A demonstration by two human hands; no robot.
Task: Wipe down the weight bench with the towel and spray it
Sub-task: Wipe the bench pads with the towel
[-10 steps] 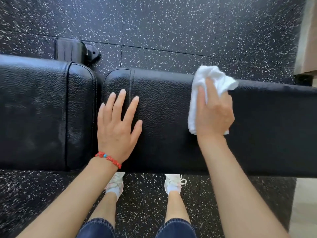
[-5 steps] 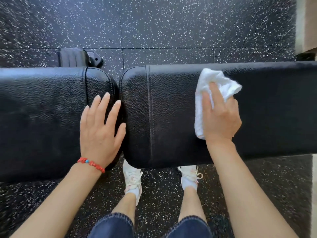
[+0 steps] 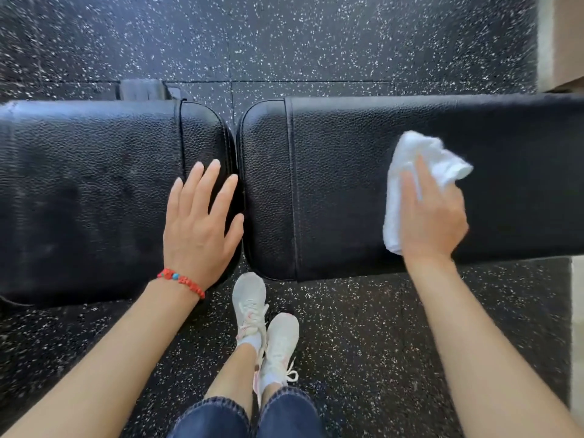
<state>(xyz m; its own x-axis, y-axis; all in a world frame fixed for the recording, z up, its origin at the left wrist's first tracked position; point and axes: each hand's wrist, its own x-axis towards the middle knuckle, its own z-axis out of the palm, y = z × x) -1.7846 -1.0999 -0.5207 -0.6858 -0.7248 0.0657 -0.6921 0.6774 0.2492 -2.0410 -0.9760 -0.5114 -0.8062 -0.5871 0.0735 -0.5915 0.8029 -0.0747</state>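
Note:
A black padded weight bench runs across the view in two pads: the left pad [image 3: 88, 191] and the longer right pad [image 3: 341, 184], with a narrow gap between them. My right hand [image 3: 433, 219] presses a crumpled white towel [image 3: 420, 159] flat on the right pad, fingers over it. My left hand [image 3: 199, 226], with a red bead bracelet at the wrist, lies flat with spread fingers on the right end of the left pad, beside the gap. No spray bottle is in view.
Black speckled rubber floor [image 3: 284, 42] lies all around. A black bench foot [image 3: 142, 89] sticks out behind the left pad. My white shoes [image 3: 265, 324] stand close to the bench's near side. A pale wall or box edge [image 3: 565, 39] sits at the top right.
My right hand has slid the towel to the right along the right pad. My left hand has shifted from the right pad onto the left pad's end. My feet have moved closer together.

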